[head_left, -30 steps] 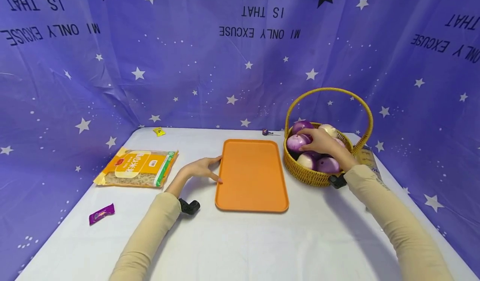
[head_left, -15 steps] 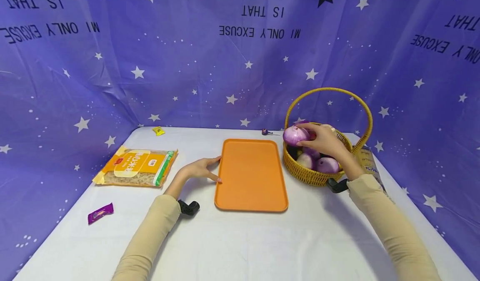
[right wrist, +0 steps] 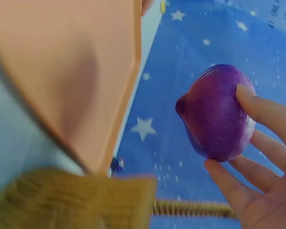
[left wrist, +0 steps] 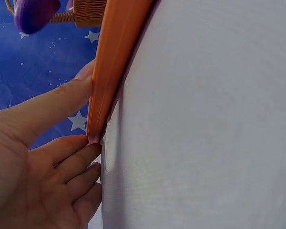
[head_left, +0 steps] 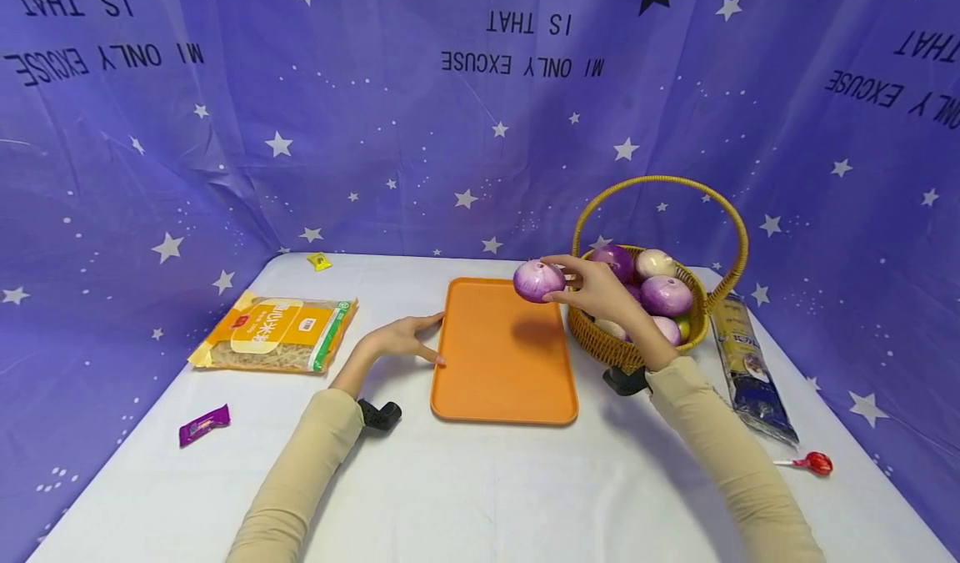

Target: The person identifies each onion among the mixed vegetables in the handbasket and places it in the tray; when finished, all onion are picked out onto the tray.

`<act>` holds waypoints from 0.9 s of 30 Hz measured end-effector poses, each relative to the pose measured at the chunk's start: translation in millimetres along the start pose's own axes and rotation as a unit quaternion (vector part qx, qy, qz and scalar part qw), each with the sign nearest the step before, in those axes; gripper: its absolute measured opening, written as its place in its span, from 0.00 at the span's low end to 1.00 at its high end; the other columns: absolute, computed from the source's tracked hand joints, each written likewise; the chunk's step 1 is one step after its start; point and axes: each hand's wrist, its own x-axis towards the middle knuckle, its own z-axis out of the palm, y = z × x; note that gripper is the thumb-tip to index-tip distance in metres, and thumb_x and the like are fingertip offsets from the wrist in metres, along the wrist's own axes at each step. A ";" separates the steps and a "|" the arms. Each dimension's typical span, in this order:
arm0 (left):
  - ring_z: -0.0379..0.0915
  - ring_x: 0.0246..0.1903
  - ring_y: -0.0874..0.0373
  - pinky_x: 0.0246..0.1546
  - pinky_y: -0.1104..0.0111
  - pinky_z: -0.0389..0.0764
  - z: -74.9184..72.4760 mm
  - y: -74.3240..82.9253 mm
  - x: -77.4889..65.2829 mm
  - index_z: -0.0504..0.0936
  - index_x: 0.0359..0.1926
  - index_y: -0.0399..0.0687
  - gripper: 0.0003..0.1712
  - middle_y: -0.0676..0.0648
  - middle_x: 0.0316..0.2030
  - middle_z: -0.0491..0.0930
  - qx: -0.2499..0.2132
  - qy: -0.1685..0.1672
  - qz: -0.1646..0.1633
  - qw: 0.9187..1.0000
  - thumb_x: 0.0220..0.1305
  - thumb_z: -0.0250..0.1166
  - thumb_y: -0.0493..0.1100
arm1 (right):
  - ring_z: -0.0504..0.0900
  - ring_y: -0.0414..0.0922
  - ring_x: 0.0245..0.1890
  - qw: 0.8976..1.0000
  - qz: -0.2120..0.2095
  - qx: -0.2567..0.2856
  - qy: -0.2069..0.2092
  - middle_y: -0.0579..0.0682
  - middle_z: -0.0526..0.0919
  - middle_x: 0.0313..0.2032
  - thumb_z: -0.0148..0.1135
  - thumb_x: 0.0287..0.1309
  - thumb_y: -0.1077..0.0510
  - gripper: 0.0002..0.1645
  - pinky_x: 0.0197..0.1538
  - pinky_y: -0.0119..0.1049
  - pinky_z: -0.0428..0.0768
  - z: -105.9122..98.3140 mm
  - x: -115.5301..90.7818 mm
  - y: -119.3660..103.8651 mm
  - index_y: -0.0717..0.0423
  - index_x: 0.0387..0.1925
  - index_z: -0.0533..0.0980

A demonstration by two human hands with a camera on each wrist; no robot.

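Note:
My right hand [head_left: 600, 290] pinches a purple onion [head_left: 538, 283] between thumb and fingers, holding it up over the far right part of an orange tray [head_left: 498, 379]. In the right wrist view the onion [right wrist: 219, 114] shows its pointed end, and its shadow falls on the tray. My left hand [head_left: 401, 338] rests at the tray's left edge, thumb and fingers spread apart. The left wrist view shows its thumb over the rim and its fairly straight fingers [left wrist: 71, 162] against the outer side. Right of the tray stands a wicker basket [head_left: 600, 344] of purple and pale onions.
The basket's tall handle [head_left: 660, 179] arches above it. To its right lie a dark packet [head_left: 750, 371] and a red lollipop [head_left: 817, 463]. On the left are an orange noodle bag [head_left: 277, 334], a purple wrapped snack [head_left: 204, 426] and a small yellow packet [head_left: 318, 261].
My right hand has lifted the purple onion out of the basket and carried it left over the tray. The left hand stays at the tray's edge.

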 end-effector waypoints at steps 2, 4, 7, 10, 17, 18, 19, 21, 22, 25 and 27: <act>0.46 0.71 0.42 0.70 0.49 0.49 -0.2 0.0 -0.7 0.54 0.75 0.47 0.58 0.40 0.72 0.55 -0.001 0.001 0.000 1.000 0.49 0.75 0.56 | 0.81 0.56 0.50 1.000 -0.003 -0.001 -0.006 0.56 0.79 0.56 0.74 0.50 0.57 0.34 0.51 0.49 0.81 10.5 6.9 -2.5 0.55 0.60 0.75; 0.46 0.71 0.42 0.70 0.49 0.49 -0.1 -0.1 -0.8 0.54 0.75 0.48 0.58 0.40 0.72 0.55 -0.002 0.001 0.001 1.000 0.49 0.75 0.56 | 0.80 0.56 0.51 1.000 -0.011 -0.006 -0.012 0.56 0.79 0.56 0.75 0.49 0.58 0.34 0.53 0.49 0.80 21.0 13.9 -4.0 0.56 0.60 0.75; 0.46 0.71 0.42 0.70 0.49 0.49 -0.3 0.1 -1.3 0.54 0.75 0.48 0.58 0.40 0.72 0.55 -0.005 0.000 0.000 1.000 0.49 0.75 0.56 | 0.80 0.58 0.51 0.999 -0.025 -0.007 -0.024 0.59 0.80 0.54 0.76 0.47 0.58 0.35 0.54 0.51 0.78 36.7 24.3 -5.4 0.59 0.59 0.75; 0.46 0.71 0.42 0.70 0.49 0.48 -1.0 0.4 -1.8 0.54 0.75 0.49 0.58 0.40 0.72 0.55 -0.005 -0.001 -0.003 1.000 0.49 0.75 0.56 | 0.80 0.57 0.52 0.999 -0.028 -0.009 -0.044 0.59 0.80 0.53 0.76 0.48 0.58 0.34 0.54 0.52 0.78 52.7 36.3 -4.4 0.59 0.58 0.75; 0.47 0.71 0.42 0.70 0.50 0.49 -1.1 1.8 -1.9 0.54 0.75 0.49 0.57 0.40 0.72 0.55 -0.001 0.003 -0.004 1.000 0.49 0.75 0.56 | 0.80 0.56 0.51 0.998 -0.001 -0.002 -0.069 0.58 0.79 0.55 0.74 0.50 0.59 0.32 0.55 0.49 0.78 83.7 65.6 1.8 0.61 0.58 0.75; 0.47 0.71 0.42 0.70 0.50 0.49 -0.9 1.9 -1.5 0.54 0.75 0.49 0.57 0.41 0.72 0.56 0.000 0.003 -0.005 1.000 0.49 0.75 0.56 | 0.79 0.56 0.51 0.998 0.006 0.003 -0.070 0.58 0.79 0.55 0.74 0.50 0.60 0.32 0.56 0.49 0.77 87.4 68.8 2.8 0.61 0.58 0.75; 0.48 0.71 0.42 0.70 0.50 0.49 -0.5 2.2 -1.2 0.54 0.75 0.50 0.57 0.41 0.72 0.56 0.000 0.003 -0.005 1.000 0.49 0.75 0.56 | 0.79 0.56 0.51 0.997 0.013 0.003 -0.071 0.58 0.79 0.54 0.74 0.50 0.60 0.32 0.57 0.49 0.77 91.0 71.9 3.8 0.61 0.58 0.76; 0.48 0.71 0.42 0.70 0.50 0.49 -0.1 2.8 -1.0 0.54 0.75 0.50 0.57 0.41 0.72 0.56 -0.002 0.002 -0.005 1.000 0.49 0.75 0.56 | 0.78 0.55 0.51 0.997 0.023 -0.005 -0.067 0.58 0.80 0.54 0.74 0.49 0.59 0.32 0.57 0.48 0.76 98.1 77.3 6.0 0.62 0.58 0.76; 0.48 0.71 0.43 0.70 0.51 0.49 -0.1 2.8 -1.0 0.54 0.75 0.50 0.57 0.41 0.72 0.55 -0.002 0.001 -0.007 1.000 0.49 0.75 0.56 | 0.78 0.54 0.51 0.997 0.027 -0.012 -0.064 0.58 0.80 0.54 0.74 0.49 0.59 0.32 0.57 0.47 0.76 101.6 79.9 6.9 0.61 0.58 0.76; 0.48 0.71 0.42 0.70 0.50 0.49 -0.5 2.1 -1.7 0.54 0.75 0.50 0.57 0.41 0.72 0.56 -0.001 0.004 -0.009 1.000 0.49 0.75 0.56 | 0.78 0.53 0.51 0.997 0.038 -0.024 -0.055 0.58 0.80 0.54 0.74 0.50 0.59 0.33 0.58 0.45 0.75 111.4 87.4 9.2 0.61 0.58 0.75; 0.48 0.70 0.42 0.70 0.51 0.49 -1.0 0.9 -2.3 0.54 0.75 0.49 0.57 0.40 0.72 0.56 0.002 0.006 -0.010 1.000 0.49 0.75 0.56 | 0.77 0.53 0.52 0.997 0.043 -0.025 -0.051 0.58 0.79 0.55 0.74 0.51 0.59 0.33 0.59 0.44 0.75 117.3 92.1 10.0 0.60 0.59 0.75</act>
